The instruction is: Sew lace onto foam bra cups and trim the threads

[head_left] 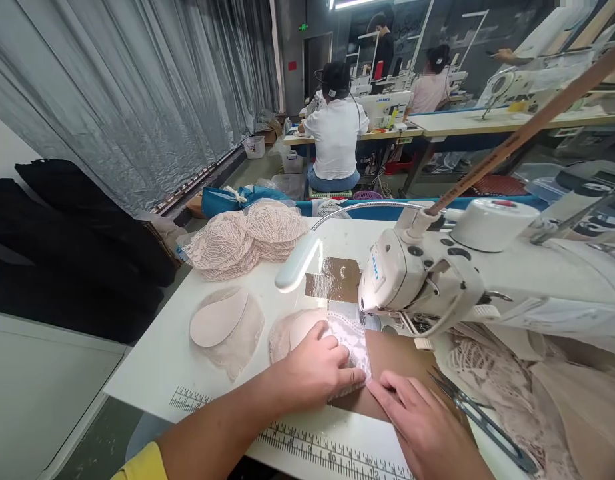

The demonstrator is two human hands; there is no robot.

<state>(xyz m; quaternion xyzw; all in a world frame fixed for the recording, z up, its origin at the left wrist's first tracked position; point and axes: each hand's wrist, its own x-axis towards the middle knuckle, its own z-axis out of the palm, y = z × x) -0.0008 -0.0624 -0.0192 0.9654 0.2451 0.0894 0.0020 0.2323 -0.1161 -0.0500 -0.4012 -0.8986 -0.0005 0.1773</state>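
Observation:
A beige bra cup with white lace (354, 331) lies on the sewing table just left of the needle area. My left hand (320, 365) rests over it with fingers curled, its thumb reaching to the lace's near edge. At that same edge, the fingertips of my right hand (420, 413) pinch the lace close to the left thumb. The sewing machine (402, 270) stands over the work, its needle and presser foot hard to make out. Dark thread snips (482, 420) lie right of my right hand. Another cup piece (224, 327) lies to the left.
Stacked lace cups (232, 243) sit at the table's back left. A lamp (300, 267) on a bendable neck hangs over the table. Beige lace fabric (512, 387) is heaped at right. A printed ruler (327, 453) runs along the front edge. A seated person (337, 127) works ahead.

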